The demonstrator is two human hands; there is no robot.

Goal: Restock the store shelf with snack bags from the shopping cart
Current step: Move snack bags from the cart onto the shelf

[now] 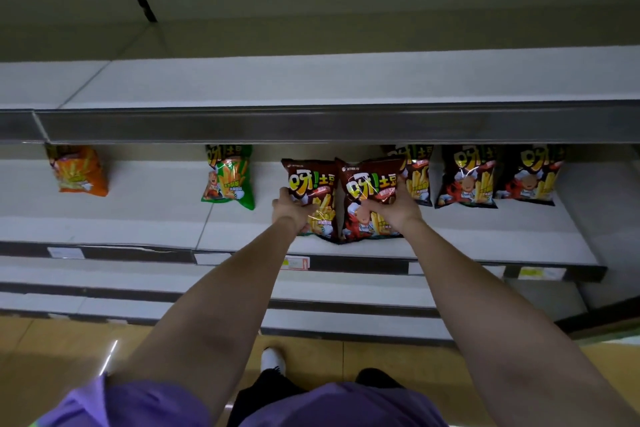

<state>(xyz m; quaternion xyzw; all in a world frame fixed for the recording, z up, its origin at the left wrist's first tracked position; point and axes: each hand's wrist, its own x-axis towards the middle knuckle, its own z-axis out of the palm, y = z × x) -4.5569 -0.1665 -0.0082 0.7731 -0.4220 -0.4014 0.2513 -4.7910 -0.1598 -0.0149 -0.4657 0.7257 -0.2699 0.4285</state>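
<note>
Two dark brown snack bags stand side by side on the white shelf (156, 204). My left hand (289, 210) grips the left brown bag (313, 184) at its lower left. My right hand (398, 210) grips the right brown bag (369, 187) from its right side. Both bags rest upright near the middle of the shelf, touching each other. Three more brown bags (467, 177) stand in a row to the right, further back. A green bag (228, 177) stands left of my hands, and an orange bag (79, 172) at the far left. The cart is out of view.
An upper shelf (311, 80) with a grey front rail (311, 125) overhangs the bags. Lower shelves (121, 274) with price tags step out below. My white shoe (273, 360) stands on the yellowish floor. Bare shelf lies between the orange and green bags.
</note>
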